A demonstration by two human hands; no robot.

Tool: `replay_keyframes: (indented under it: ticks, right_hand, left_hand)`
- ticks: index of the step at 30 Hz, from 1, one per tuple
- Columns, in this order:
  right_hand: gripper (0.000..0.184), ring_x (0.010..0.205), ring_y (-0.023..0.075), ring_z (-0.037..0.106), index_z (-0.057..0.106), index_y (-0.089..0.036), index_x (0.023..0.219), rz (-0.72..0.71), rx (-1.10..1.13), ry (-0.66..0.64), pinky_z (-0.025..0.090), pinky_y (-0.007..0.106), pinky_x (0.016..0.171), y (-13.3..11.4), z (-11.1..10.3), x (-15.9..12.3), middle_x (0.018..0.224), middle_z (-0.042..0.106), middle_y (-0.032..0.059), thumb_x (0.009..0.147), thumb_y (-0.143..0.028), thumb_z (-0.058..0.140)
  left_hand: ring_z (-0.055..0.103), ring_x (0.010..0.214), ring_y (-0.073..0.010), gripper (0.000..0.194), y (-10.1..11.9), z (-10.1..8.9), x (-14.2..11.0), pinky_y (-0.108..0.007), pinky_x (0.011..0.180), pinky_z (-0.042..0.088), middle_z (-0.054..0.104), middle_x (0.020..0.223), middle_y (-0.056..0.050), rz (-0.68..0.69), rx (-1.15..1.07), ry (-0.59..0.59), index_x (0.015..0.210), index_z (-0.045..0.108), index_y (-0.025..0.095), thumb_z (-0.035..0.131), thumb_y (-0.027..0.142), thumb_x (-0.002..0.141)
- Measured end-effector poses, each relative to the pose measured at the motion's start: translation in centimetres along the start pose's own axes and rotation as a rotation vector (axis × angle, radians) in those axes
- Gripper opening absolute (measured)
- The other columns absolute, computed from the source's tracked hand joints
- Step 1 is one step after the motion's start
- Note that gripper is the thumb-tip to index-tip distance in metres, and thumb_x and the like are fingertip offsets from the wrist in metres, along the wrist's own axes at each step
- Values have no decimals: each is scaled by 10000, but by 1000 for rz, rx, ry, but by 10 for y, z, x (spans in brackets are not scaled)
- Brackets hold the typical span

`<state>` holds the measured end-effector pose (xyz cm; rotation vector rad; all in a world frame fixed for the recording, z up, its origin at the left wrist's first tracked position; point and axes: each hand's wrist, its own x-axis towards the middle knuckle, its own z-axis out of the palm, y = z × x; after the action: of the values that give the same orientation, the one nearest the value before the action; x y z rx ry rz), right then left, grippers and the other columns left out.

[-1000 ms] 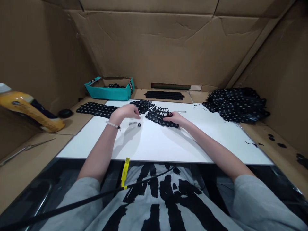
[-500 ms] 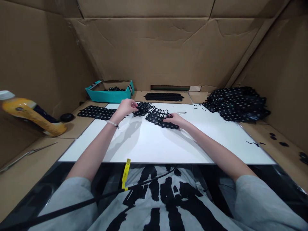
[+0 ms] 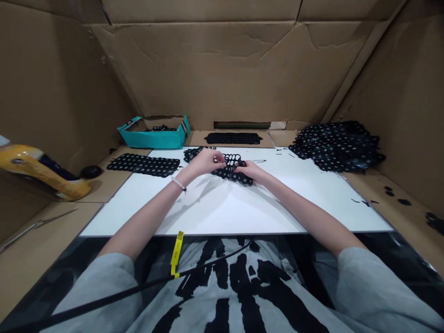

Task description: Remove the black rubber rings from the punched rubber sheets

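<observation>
A black sheet dotted with round holes (image 3: 227, 175) lies on the white board, its far edge made up of open rings. My right hand (image 3: 252, 171) grips the sheet's right side with thumb and fingers. My left hand (image 3: 207, 162) is closed in a pinch over the sheet's left part; whatever sits between the fingertips is too small to make out. Partly hidden behind my left hand is a small heap of black rings (image 3: 190, 153). Just beyond my right hand lies a thin pen-like tool (image 3: 259, 161).
Another perforated sheet (image 3: 144, 164) lies at left, near a teal box (image 3: 152, 140) holding black pieces. Stacked black strips (image 3: 234, 138) lie behind the board. A large pile of sheets (image 3: 338, 145) stands right. At far left are a yellow bottle (image 3: 45, 171) and scissors or tweezers (image 3: 40, 224).
My left hand has moved right, from the heap of rings to the sheet. My right hand keeps its grip on the sheet. The view has shifted slightly.
</observation>
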<state>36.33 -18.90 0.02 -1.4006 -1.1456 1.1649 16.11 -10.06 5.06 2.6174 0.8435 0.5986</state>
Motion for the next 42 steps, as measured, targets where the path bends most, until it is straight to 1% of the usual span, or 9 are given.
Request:
replay_keyframes:
  ticks: [4,9,17,22,27,32,34,38,42]
  right_hand:
    - [138,691,142,576,674,-166,767,-44,-32,12,436,247,679,-4,2,-1,677,666,-22,632,-197,674]
    - [86,683,143,562,658,-162,723,-56,-172,58,424,245,677,0,6,2,647,643,-31,652,-210,659]
    - [236,669,152,618,693,-168,782,0,-65,66,472,232,630,13,4,5,731,714,8,635,-79,531]
    - [236,665,156,633,707,-162,783,6,-54,44,475,231,606,12,5,3,746,732,23,644,-73,539]
    - [222,649,142,623,716,-154,782,-4,-41,63,477,222,603,10,5,2,758,735,23,646,-69,563]
    - [228,613,145,618,717,-155,804,25,-34,35,459,220,550,9,4,1,695,707,15,661,-64,565]
    - [229,606,146,619,719,-156,813,29,-32,29,456,220,542,8,3,1,691,707,16,666,-63,569]
    - [244,610,144,623,726,-155,828,49,-33,18,452,216,527,9,3,1,716,719,23,670,-63,565]
    - [250,638,144,635,724,-151,823,33,-31,13,473,211,553,10,3,2,738,729,26,657,-62,560]
  left_hand:
    - [690,774,-214,225,19,29,-4,-296,714,508,765,820,-55,-93,-131,-52,851,761,175,789,355,718]
    - [711,774,-207,110,6,47,1,-298,743,546,783,805,-58,-306,-412,16,819,783,159,750,205,725]
    - [716,882,-242,206,-61,-25,-3,-343,867,529,786,884,-81,-419,-245,501,918,776,166,759,250,730]
    - [686,840,-261,38,-88,-27,-7,-350,834,504,763,814,-80,-400,-20,361,724,740,198,743,231,706]
    - [662,864,-263,180,-89,-32,-16,-333,775,483,754,883,-80,-367,154,342,881,748,200,712,294,732]
    - [677,816,-315,122,-89,-41,-35,-335,682,447,751,794,-104,-496,326,1,666,725,219,784,318,624]
    - [689,820,-331,104,-89,-37,-40,-336,674,446,753,779,-108,-525,345,-58,646,725,220,772,307,615]
    - [704,818,-321,71,-91,-37,-41,-337,701,478,769,792,-95,-518,288,-21,660,746,221,747,284,627]
    - [705,870,-309,160,-92,-54,-28,-350,786,509,786,887,-111,-465,249,153,780,783,202,721,333,713]
